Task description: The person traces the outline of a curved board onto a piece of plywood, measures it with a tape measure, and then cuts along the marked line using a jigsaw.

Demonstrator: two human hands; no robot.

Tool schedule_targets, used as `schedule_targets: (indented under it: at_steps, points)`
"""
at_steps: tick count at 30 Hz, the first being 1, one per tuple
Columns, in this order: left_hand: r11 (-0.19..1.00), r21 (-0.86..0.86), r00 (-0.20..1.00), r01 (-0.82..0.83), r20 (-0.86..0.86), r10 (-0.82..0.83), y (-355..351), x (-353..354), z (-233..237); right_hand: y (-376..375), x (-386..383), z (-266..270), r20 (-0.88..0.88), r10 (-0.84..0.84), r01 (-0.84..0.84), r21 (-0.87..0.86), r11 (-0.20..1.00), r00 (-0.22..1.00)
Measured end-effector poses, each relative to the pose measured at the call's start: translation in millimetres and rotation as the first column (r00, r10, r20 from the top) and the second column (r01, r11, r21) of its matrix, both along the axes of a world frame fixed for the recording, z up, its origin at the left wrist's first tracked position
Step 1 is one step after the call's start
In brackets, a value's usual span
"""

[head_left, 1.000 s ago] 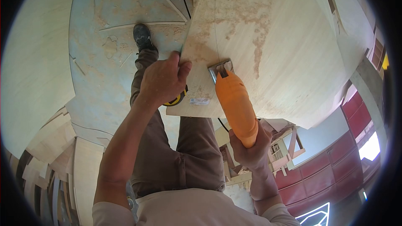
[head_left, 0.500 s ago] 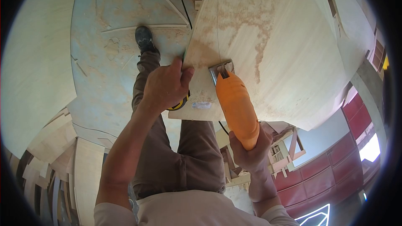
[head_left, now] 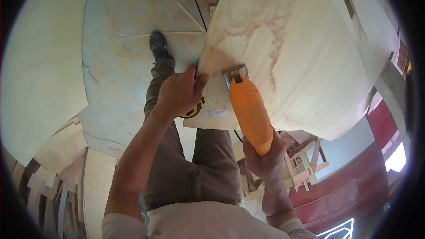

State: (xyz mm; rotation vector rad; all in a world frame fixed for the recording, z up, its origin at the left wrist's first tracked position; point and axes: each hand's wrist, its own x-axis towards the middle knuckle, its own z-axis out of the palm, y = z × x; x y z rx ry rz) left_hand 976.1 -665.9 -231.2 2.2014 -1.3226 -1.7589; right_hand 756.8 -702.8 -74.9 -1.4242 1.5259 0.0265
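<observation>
An orange power tool (head_left: 251,110) is gripped at its rear end by my right hand (head_left: 265,155). Its metal base plate (head_left: 234,76) rests on a large pale wooden sheet (head_left: 310,62), with a dark pencil-like line and brown dust around it. At the sheet's left edge is my left hand (head_left: 181,92), its thumb over the top and its fingers curled at the rim, partly hidden. A yellow and black tape measure (head_left: 193,109) shows just below that hand. Near the sheet's lower edge lies a small pale label (head_left: 216,113).
Another large pale sheet (head_left: 44,62) stands at the left. Thin wood strips (head_left: 159,33) lie on the dusty floor (head_left: 119,75) near my shoe (head_left: 159,45). Wood offcuts (head_left: 59,150) are stacked at lower left, and a wooden frame (head_left: 305,163) stands at lower right.
The whole view has shifted slightly, so most things appear a little further right. The tool's place on the sheet is almost the same, and both hands keep their holds.
</observation>
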Motion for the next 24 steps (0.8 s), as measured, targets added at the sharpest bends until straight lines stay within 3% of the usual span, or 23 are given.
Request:
schedule_targets:
  at_steps: [6, 12, 18, 24]
  points:
    - [0.989, -0.145, 0.997, -0.008, -0.072, -0.003, -24.1, 10.8, -12.7, 12.0, -3.4, -4.5, 0.019, -0.052, 0.053, -0.038, 0.998, 0.998]
    - [0.999, -0.041, 1.0, 0.006, -0.019, -0.007, -28.6, 9.4, -10.7, -1.7, 6.2, -4.1, -0.028, -0.022, 0.02, -0.05, 0.999, 0.999]
    - [0.999, 0.042, 0.997, -0.008, -0.073, 0.011, -29.6, 8.2, -8.0, -4.2, 5.9, 2.2, -0.023, -0.023, 0.022, -0.029, 0.999, 0.999]
    - [1.0, 0.015, 0.997, 0.009, -0.077, -0.008, -27.9, 10.7, -8.4, -4.1, 11.1, 0.5, 0.015, -0.033, 0.034, -0.031, 0.999, 0.999]
